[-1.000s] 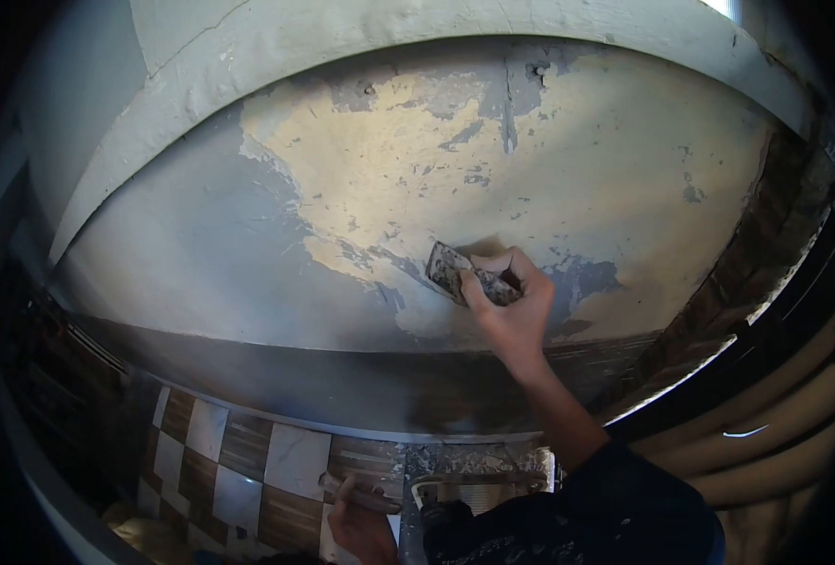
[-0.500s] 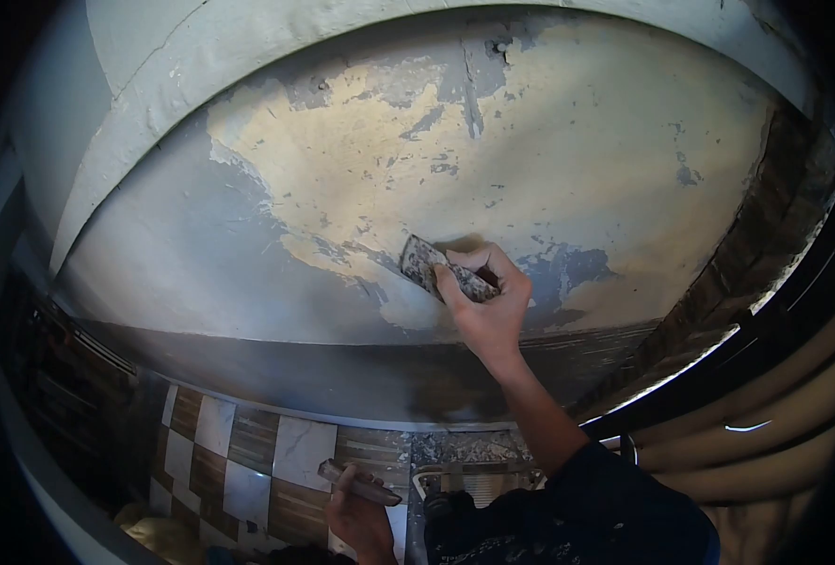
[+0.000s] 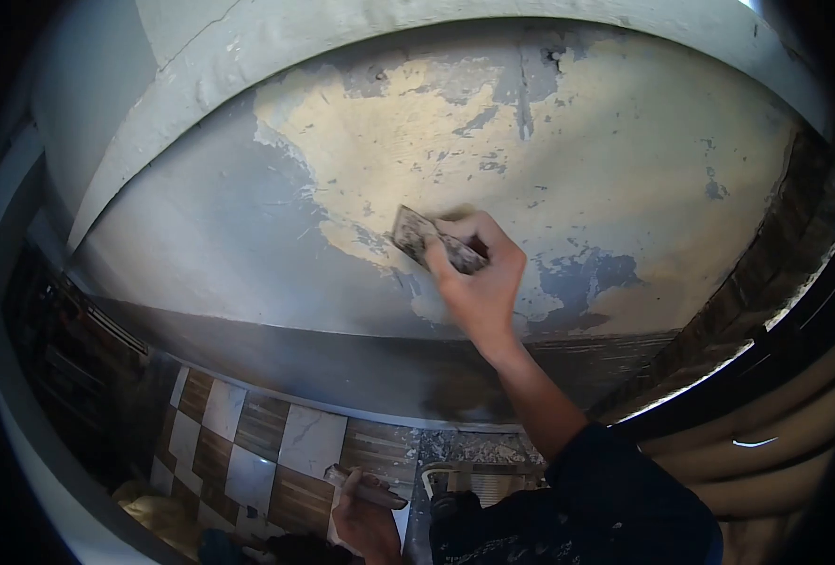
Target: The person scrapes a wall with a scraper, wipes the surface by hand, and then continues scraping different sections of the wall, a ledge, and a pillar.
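My right hand [image 3: 483,273] is closed around a flat scraper [image 3: 415,234], its blade speckled with grey and white. The blade lies at the wall [image 3: 370,169], along a border between bare cream patches and grey paint. Lower down, my left hand [image 3: 366,521] is closed on a narrow, greyish, stick-like tool [image 3: 380,492], held low over the tiled floor. I cannot tell what kind of tool this is.
A curved pale ledge [image 3: 389,42] arches over the wall, and a dark band [image 3: 342,372] runs along its base. Below lie checkered tiles [image 3: 248,471] and paint flakes [image 3: 493,446]. Dark rough edging [image 3: 756,259] and brown folds [image 3: 775,452] stand at the right.
My right hand and the scraper have shifted slightly up and left across the wall. The whole view has swung a little, so the wall appears farther right. Both hands keep their hold.
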Demonstrator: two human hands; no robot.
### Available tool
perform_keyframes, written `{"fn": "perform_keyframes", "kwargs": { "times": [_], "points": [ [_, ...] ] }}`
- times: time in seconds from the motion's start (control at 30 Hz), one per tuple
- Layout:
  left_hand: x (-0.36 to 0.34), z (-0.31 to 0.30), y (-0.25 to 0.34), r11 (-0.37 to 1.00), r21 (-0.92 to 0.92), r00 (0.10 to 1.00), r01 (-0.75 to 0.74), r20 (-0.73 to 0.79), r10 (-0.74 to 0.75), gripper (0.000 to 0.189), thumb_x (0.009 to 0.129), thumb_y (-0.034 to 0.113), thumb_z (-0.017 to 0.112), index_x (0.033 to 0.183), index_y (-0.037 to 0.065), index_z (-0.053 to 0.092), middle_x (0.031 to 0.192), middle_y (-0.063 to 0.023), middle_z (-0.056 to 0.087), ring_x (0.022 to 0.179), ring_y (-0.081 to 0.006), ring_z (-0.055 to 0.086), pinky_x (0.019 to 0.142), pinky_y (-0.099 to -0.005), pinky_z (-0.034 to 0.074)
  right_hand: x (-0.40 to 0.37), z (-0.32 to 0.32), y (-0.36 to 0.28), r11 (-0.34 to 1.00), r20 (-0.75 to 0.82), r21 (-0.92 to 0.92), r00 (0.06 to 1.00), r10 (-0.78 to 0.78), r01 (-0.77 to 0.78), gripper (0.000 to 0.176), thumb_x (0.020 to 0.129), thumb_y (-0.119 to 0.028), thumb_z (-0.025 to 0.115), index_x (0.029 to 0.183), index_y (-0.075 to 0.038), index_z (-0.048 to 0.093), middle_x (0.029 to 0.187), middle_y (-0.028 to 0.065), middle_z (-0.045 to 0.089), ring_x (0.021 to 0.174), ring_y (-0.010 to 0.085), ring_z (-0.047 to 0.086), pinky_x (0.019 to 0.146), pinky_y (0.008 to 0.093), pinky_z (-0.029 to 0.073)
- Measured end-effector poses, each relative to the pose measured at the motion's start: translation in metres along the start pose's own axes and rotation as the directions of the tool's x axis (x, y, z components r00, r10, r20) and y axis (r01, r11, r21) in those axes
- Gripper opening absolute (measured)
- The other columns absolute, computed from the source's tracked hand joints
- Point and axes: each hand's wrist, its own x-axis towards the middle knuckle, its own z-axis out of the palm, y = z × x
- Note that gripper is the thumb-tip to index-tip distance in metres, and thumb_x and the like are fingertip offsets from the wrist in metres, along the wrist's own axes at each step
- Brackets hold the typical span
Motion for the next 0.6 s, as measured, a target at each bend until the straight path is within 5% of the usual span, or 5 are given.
{"fn": "perform_keyframes", "kwargs": {
  "times": [0.1, 0.17, 0.2, 0.27, 0.6],
  "points": [
    [0.001, 0.000, -0.001, 0.994, -0.088, 0.996, -0.058, 0.058, 0.063, 0.058, 0.087, 0.039, 0.041, 0.122, -0.007, 0.046, 0.077, -0.0190, 0.060, 0.066, -0.0282, 0.056, 0.070, -0.0396, 0.046, -0.006, -0.006, -0.002, 0.999, -0.074, 0.014, 0.997, 0.033, -0.032, 0.010, 0.068, -0.002, 0.063, 0.077, 0.001, 0.059, 0.059, 0.0050, 0.056, 0.055, 0.0062, 0.048, 0.055, 0.0214, 0.042],
    [0.003, 0.002, 0.000, 0.887, 0.387, 0.968, -0.252, 0.085, 0.238, 0.055, 0.087, 0.037, 0.044, 0.121, -0.007, 0.047, 0.070, -0.0141, 0.059, 0.063, -0.0247, 0.056, 0.063, -0.0371, 0.048, -0.005, -0.007, 0.000, 0.999, -0.046, -0.023, 0.998, 0.032, -0.033, 0.010, 0.068, -0.003, 0.064, 0.076, 0.001, 0.059, 0.059, 0.0053, 0.056, 0.054, 0.0063, 0.049, 0.054, 0.0221, 0.042],
    [0.003, 0.003, 0.001, 0.885, 0.391, 0.968, -0.252, 0.085, 0.238, 0.055, 0.087, 0.037, 0.044, 0.121, -0.007, 0.047, 0.070, -0.0141, 0.059, 0.063, -0.0247, 0.056, 0.063, -0.0371, 0.048, -0.005, -0.006, -0.002, 0.998, -0.023, -0.056, 0.999, 0.038, -0.039, 0.010, 0.068, -0.004, 0.064, 0.076, 0.001, 0.058, 0.059, 0.0056, 0.056, 0.054, 0.0064, 0.049, 0.054, 0.0228, 0.042],
    [-0.002, 0.020, 0.010, 0.993, -0.097, 0.998, -0.065, -0.018, 0.063, 0.051, 0.076, 0.032, 0.046, 0.109, -0.006, 0.054, 0.105, -0.0101, 0.054, 0.092, -0.0223, 0.051, 0.082, -0.0376, 0.041, -0.009, -0.008, 0.004, 0.999, -0.030, -0.025, 0.999, 0.040, -0.041, 0.010, 0.068, -0.004, 0.064, 0.075, 0.001, 0.058, 0.058, 0.0055, 0.055, 0.054, 0.0061, 0.049, 0.053, 0.0230, 0.041],
    [0.003, 0.016, 0.003, 0.995, -0.094, 0.999, -0.041, -0.018, 0.040, 0.050, 0.076, 0.031, 0.047, 0.107, -0.007, 0.055, 0.102, -0.0116, 0.055, 0.092, -0.0231, 0.053, 0.081, -0.0377, 0.042, -0.003, 0.003, -0.005, 1.000, -0.077, 0.028, 0.997, -0.008, 0.010, 0.008, 0.069, -0.003, 0.061, 0.076, 0.000, 0.058, 0.058, 0.0057, 0.056, 0.054, 0.0057, 0.048, 0.052, 0.0229, 0.041]
  ]
}}
